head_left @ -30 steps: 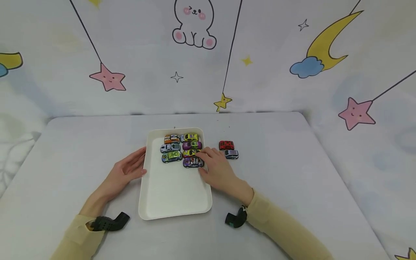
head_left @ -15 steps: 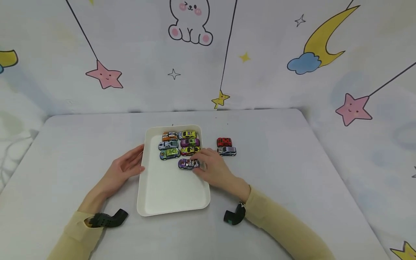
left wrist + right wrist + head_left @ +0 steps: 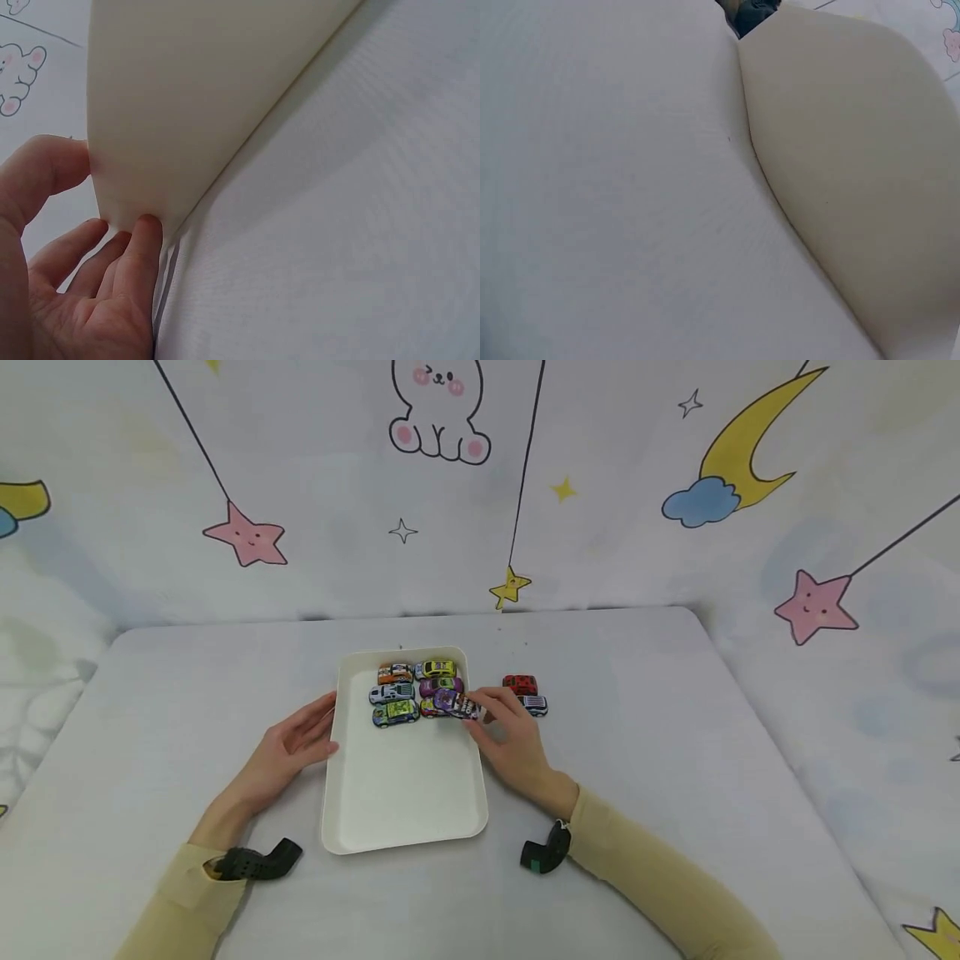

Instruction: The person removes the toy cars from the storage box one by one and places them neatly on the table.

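Note:
My right hand [image 3: 513, 745] pinches a purple toy car [image 3: 456, 702] between thumb and fingers, above the right side of a white tray [image 3: 405, 793]. The held car is tilted and partly covers a yellow-and-red toy car [image 3: 429, 707]. My left hand [image 3: 279, 766] rests with relaxed fingers against the tray's left wall. In the left wrist view, fingertips of the left hand [image 3: 97, 292] touch the outside of the tray wall [image 3: 180, 112]. The right wrist view has the tray's outer wall [image 3: 855, 157] but not the right hand.
In the tray's far half stand an orange car [image 3: 395, 673], a yellow car [image 3: 437, 669], a silver-blue car [image 3: 391, 693], a magenta car [image 3: 441, 686] and a green car [image 3: 395, 713]. Right of the tray lie a red car [image 3: 520, 684] and a silver car [image 3: 535, 704], both on the white table [image 3: 637, 718].
The purple car was drawn away from the tray's right column, then lifted up and to the right in my right hand. My left hand stays at the tray's left wall.

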A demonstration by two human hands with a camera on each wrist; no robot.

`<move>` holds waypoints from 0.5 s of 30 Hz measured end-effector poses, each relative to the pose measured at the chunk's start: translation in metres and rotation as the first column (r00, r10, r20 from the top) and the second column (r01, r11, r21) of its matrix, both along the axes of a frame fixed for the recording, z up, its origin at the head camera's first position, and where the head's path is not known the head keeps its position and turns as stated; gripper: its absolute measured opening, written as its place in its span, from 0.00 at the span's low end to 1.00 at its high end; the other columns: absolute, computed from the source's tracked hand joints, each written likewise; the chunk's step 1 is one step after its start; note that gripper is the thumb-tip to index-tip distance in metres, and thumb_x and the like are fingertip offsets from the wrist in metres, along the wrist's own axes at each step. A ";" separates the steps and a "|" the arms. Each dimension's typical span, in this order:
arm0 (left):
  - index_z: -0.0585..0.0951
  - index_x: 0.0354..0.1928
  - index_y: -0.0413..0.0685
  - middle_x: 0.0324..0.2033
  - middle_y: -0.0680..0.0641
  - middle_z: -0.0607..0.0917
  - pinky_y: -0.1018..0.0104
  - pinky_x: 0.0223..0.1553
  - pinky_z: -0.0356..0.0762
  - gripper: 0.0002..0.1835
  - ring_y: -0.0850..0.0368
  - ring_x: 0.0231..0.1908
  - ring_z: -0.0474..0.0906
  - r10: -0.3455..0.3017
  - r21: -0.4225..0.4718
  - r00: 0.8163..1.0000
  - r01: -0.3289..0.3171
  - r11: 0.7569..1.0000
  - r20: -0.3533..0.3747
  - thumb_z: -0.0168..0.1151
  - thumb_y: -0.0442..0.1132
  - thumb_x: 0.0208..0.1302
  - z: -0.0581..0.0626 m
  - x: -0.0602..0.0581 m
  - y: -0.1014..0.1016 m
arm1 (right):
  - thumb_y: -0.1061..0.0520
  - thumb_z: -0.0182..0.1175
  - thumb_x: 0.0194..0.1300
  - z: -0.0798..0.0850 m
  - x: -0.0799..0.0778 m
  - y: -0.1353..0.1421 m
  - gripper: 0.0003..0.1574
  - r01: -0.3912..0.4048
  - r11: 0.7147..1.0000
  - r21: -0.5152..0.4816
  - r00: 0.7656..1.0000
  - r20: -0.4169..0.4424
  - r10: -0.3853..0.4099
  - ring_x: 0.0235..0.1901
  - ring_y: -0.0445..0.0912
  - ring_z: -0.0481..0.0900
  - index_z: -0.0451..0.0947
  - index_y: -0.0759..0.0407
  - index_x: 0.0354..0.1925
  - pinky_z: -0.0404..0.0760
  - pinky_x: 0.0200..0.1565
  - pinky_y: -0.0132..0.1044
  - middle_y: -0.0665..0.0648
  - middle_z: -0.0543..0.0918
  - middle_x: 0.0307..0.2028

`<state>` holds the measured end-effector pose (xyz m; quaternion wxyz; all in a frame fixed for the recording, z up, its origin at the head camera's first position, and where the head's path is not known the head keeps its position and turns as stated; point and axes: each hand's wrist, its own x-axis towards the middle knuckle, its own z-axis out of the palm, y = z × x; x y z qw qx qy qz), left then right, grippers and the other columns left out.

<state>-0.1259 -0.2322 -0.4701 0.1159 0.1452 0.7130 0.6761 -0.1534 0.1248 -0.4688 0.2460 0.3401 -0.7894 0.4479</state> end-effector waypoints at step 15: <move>0.54 0.78 0.42 0.78 0.38 0.54 0.79 0.65 0.67 0.40 0.54 0.76 0.54 0.012 -0.023 1.000 -0.011 1.000 0.006 0.61 0.29 0.69 0.000 0.001 -0.001 | 0.69 0.72 0.56 -0.005 0.001 0.065 0.28 0.164 0.984 0.076 0.986 -0.047 -0.160 0.45 0.49 0.81 0.81 0.64 0.56 0.79 0.48 0.26 0.61 0.82 0.52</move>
